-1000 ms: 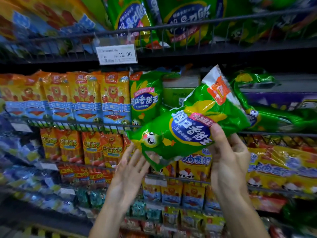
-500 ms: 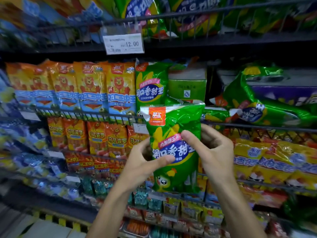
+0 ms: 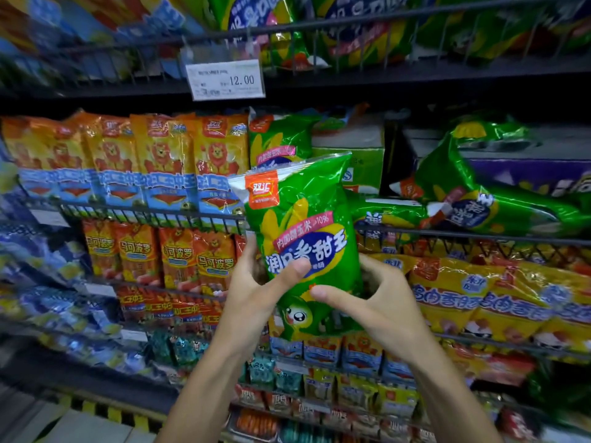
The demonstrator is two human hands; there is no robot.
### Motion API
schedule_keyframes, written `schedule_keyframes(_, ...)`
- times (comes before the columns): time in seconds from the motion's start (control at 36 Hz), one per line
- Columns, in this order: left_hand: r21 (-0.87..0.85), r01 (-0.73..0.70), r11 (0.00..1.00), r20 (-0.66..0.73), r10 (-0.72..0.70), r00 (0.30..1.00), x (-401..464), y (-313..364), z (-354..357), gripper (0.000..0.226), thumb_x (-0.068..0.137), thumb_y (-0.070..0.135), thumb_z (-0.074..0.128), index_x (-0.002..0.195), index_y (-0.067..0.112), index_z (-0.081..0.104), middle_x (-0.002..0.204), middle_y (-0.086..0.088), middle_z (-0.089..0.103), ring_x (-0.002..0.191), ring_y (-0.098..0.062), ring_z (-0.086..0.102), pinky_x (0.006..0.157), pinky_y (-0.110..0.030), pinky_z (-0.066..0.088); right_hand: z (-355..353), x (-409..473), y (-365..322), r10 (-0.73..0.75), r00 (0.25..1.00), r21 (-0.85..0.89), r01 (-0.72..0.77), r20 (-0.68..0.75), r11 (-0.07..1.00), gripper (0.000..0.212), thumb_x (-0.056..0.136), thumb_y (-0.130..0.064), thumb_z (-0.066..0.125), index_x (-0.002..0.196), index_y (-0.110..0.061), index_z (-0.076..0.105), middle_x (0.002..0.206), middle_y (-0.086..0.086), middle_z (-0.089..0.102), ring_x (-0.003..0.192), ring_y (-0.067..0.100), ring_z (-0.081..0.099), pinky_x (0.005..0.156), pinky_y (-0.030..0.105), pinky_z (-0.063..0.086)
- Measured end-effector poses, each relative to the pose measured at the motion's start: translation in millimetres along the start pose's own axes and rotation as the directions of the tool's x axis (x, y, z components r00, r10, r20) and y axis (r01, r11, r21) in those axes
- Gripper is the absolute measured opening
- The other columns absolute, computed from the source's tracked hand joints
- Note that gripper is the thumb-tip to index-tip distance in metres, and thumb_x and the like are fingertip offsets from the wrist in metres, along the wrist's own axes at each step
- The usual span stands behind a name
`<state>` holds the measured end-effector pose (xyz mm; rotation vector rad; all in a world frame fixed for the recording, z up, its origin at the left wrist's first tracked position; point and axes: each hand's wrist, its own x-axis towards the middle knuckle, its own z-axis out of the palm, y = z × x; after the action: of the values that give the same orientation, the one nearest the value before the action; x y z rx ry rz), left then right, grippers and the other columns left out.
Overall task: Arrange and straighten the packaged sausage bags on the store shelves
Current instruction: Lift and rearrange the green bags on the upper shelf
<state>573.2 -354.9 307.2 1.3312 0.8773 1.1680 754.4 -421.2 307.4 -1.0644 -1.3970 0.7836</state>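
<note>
A green sausage bag [image 3: 303, 238] is being held upright in the middle of the frame, in front of the shelves. It is being gripped by the left hand [image 3: 256, 292], with the thumb pressed on the front and the fingers curled behind. It is also being pinched lower down by the right hand [image 3: 380, 302]. More green bags [image 3: 479, 199] are lying flat at the right. Orange bags [image 3: 153, 158] are standing in a row at the left. A white price tag [image 3: 225, 79] is hanging at the top.

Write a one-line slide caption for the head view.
Both hands, left and right, hold a glossy green plastic sausage bag upright before stocked wire shelves.
</note>
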Motion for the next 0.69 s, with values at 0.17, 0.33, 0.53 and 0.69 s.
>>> schedule_keyframes(0.17,0.056,0.083,0.995,0.201,-0.092,0.975,4,0,-5,0.083,0.049,0.077,0.09,0.121,0.041,0.069,0.126,0.012,0.074,0.119,-0.008,0.068,0.098,-0.03,0.05,6,3,2,0.004,0.997,0.033,-0.002,-0.082,0.999,0.032,0.079,-0.037,0.086,0.107,-0.023,0.078,0.1,-0.009,0.08,0.088,0.009,0.076,0.071,0.017,0.057)
schedule_keyframes(0.33,0.005,0.046,0.999,0.145,-0.046,0.988,5,-7,-11,0.075,0.043,0.072,0.095,0.108,0.038,0.077,0.116,0.006,0.078,0.11,-0.012,0.073,0.085,-0.021,0.057,4,9,7,0.023,1.0,-0.04,-0.024,-0.021,0.999,0.049,0.077,-0.052,0.085,0.119,-0.032,0.071,0.112,-0.014,0.076,0.1,0.009,0.074,0.08,0.027,0.061)
schedule_keyframes(0.53,0.003,-0.062,0.998,0.055,0.062,0.997,12,7,-20,0.063,0.047,0.071,0.093,0.103,0.045,0.077,0.113,0.01,0.078,0.104,-0.008,0.073,0.081,-0.017,0.058,-29,17,-5,-0.118,0.993,-0.188,0.113,-0.017,0.976,0.046,0.091,-0.058,0.067,0.133,-0.039,0.063,0.124,-0.021,0.071,0.118,0.003,0.066,0.094,0.018,0.053)
schedule_keyframes(0.69,-0.04,-0.104,0.994,-0.05,0.102,0.994,24,16,-33,0.067,0.066,0.05,0.095,0.123,0.032,0.065,0.121,0.011,0.075,0.111,-0.004,0.07,0.094,-0.031,0.047,-48,36,-13,-0.285,0.948,-0.518,0.175,-0.141,0.838,0.048,0.094,-0.05,0.063,0.139,-0.034,0.059,0.133,-0.029,0.061,0.13,-0.006,0.053,0.107,0.022,0.047)
